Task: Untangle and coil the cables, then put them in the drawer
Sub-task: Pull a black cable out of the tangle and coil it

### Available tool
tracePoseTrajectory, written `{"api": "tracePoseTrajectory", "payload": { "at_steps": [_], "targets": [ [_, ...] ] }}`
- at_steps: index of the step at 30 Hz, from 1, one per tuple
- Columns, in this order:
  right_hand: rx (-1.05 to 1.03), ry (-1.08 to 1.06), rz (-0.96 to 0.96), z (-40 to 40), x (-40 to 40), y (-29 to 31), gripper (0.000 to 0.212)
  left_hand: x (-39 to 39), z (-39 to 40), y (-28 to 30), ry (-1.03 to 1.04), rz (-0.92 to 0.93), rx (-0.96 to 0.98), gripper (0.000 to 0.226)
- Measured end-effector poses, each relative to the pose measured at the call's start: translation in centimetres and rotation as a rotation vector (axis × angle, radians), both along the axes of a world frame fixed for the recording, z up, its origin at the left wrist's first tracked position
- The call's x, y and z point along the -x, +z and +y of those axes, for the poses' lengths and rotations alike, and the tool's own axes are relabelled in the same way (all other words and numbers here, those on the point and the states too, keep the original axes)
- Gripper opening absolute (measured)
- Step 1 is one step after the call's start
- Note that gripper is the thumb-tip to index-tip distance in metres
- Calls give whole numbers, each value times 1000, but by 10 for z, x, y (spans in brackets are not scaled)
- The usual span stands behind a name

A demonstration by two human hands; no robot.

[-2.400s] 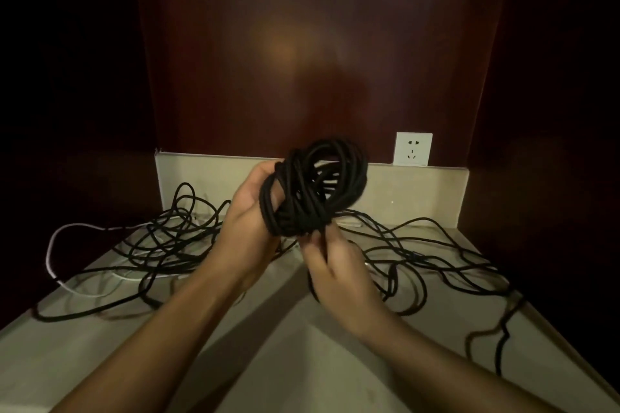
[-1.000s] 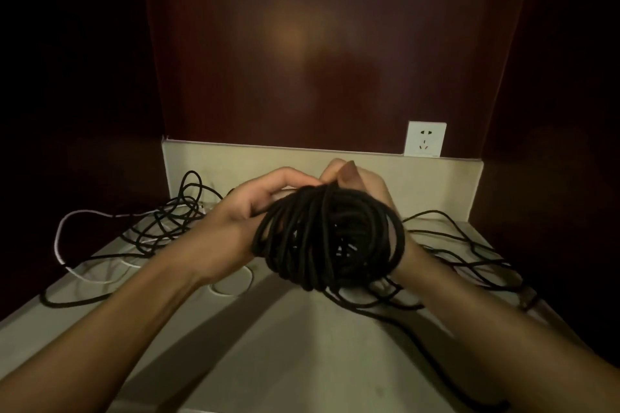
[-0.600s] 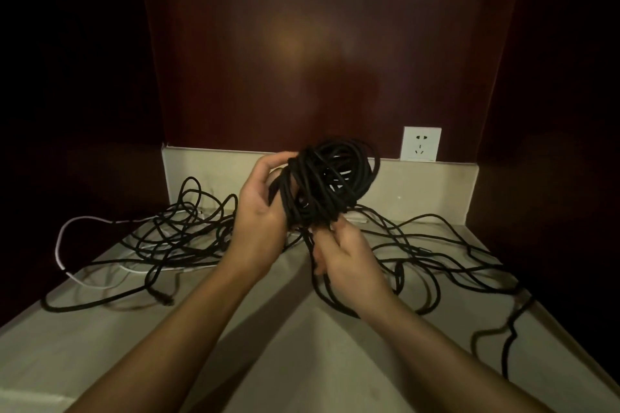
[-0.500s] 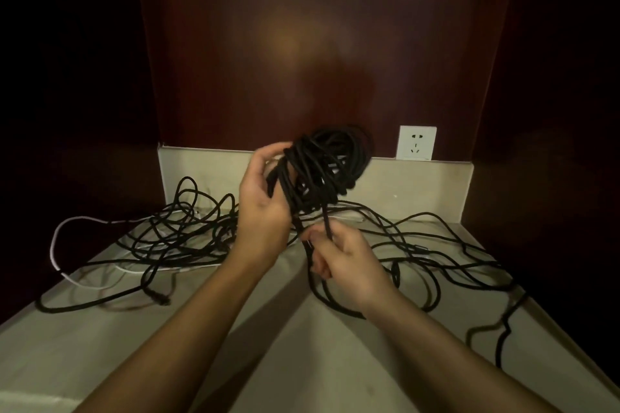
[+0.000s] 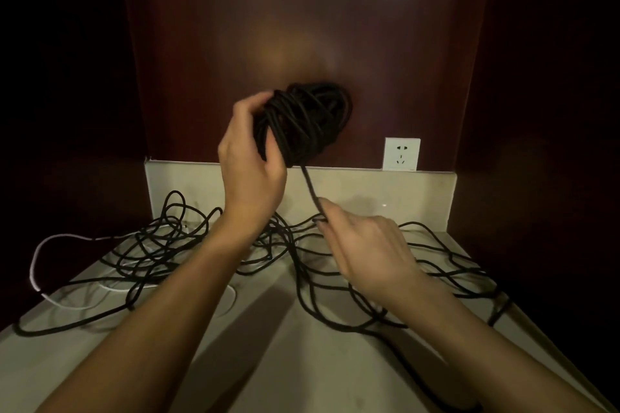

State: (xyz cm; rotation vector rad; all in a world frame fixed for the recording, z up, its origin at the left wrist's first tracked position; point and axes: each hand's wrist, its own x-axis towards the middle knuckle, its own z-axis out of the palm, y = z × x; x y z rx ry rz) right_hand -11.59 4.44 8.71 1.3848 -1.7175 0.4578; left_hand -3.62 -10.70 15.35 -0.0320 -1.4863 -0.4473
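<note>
Two bare hands over a pale, matt, stone-like counter point(image 5: 302, 375), set in a dim alcove. Glossy dark reddish wood panel point(image 5: 302, 27) behind, with soft glare spots near the top; low pale upstand point(image 5: 369, 191) along the counter's back edge. White square wall socket point(image 5: 401, 153) just above that upstand, toward the back right corner. Darkness on both sides.

Left hand point(image 5: 250, 157) raised above the back edge, fingers and thumb curled round a thick black coil point(image 5: 302, 122): many round, matt turns wound into an untidy, roughly ring-shaped bundle, held up against the wood panel. Single taut black strand point(image 5: 310, 188) running straight down from the coil's underside to the right hand point(image 5: 365, 251), pinched there between thumb and fingertips, other fingers loosely bent. Right hand low, near the middle of the counter, above the loose cable.

Loose black cable point(image 5: 352, 315) sprawled in overlapping loops and waves across the counter, from the left edge through the middle to the right edge, one run slipping off near the right edge. Thin white cable point(image 5: 60, 236) in a wide arc by the left edge, tangled under and through the black loops, partly off the counter. Long forearm shadows across the front of the counter.
</note>
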Motion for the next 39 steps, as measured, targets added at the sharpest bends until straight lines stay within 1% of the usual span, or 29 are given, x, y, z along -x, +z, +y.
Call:
{"api": "tracePoseTrajectory", "payload": {
  "at_steps": [1,3,6,7,8,9,11,14,15,17,20,21,22,25,27,28,29,31,33,36,39],
  "targets": [
    [-4,-12,74,2,-1,6,37,-1,-4,-1,42,-61,63,35],
    [-24,-9,146,9,5,21,37,-5,-9,-4,72,-213,174,35],
    [-91,56,252,19,15,44,19,-15,-11,-9,61,-457,318,34],
    [-142,99,254,21,17,50,12,-19,-11,-10,43,-525,352,34],
    [-183,148,226,24,19,55,10,-23,-12,-11,17,-577,371,33],
    [-208,189,178,26,20,61,17,-29,-12,-11,-19,-622,375,32],
    [-231,226,101,30,20,73,32,-40,-14,-11,-104,-727,355,29],
    [-289,252,82,25,14,93,46,-53,-15,-8,-259,-935,294,20],
    [-305,263,63,22,10,100,48,-57,-15,-5,-350,-985,230,17],
    [-298,283,30,16,7,111,51,-66,-19,-1,-556,-1020,46,17],
    [-152,331,-6,7,10,106,55,-79,-23,-6,-817,-1004,-195,18],
    [-82,364,-57,4,13,97,53,-82,-21,-10,-910,-967,-265,18],
    [-22,402,-154,0,14,85,48,-83,-17,-15,-986,-913,-323,17],
    [42,537,-613,-13,6,37,28,-81,6,-32,-1115,-698,-500,35],
    [124,644,-882,-22,-10,6,14,-79,23,-44,-1165,-532,-612,41],
    [185,677,-1013,-25,-22,-5,13,-78,30,-48,-1195,-463,-653,41],
    [234,689,-1138,-26,-32,-15,16,-77,33,-53,-1208,-397,-693,41],
    [272,709,-1343,-26,-52,-26,15,-74,33,-57,-1157,-294,-760,43],
    [274,707,-1505,-21,-70,-31,15,-71,30,-64,-1008,-261,-806,43],
    [286,665,-1590,-18,-84,-36,17,-67,28,-81,-750,-259,-762,42],
    [256,589,-1641,-19,-93,-44,15,-64,37,-99,-568,-199,-734,38]
  ]
}}
